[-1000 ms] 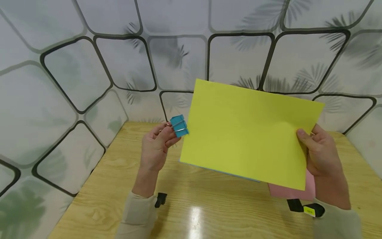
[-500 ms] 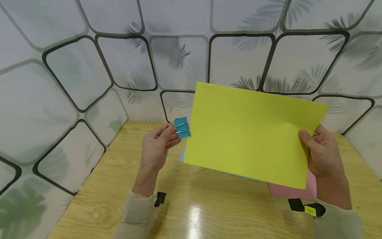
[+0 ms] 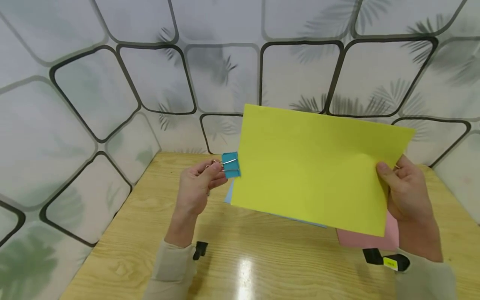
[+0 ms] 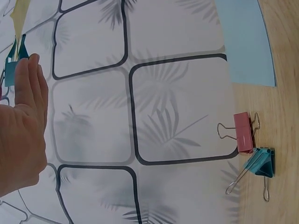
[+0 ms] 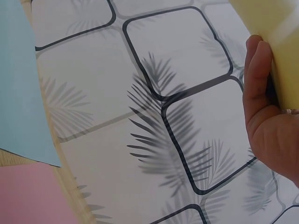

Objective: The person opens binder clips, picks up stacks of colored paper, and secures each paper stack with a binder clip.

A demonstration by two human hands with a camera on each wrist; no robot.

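Pale wood-grain table [image 3: 127, 250]. Above it, rectangular bright-yellow paper sheet [image 3: 311, 166], tilted, right side gripped by right hand [image 3: 406, 193]. Left hand [image 3: 194, 189] pinching blue, silver-handled metal binder clip [image 3: 231, 165] at sheet's left edge; cannot tell whether it bites.

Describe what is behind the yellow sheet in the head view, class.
Behind the yellow sheet, a blue sheet shows at lower left, a pink sheet at lower right, and patterned wall above. It covers parts of all three and part of the right hand.
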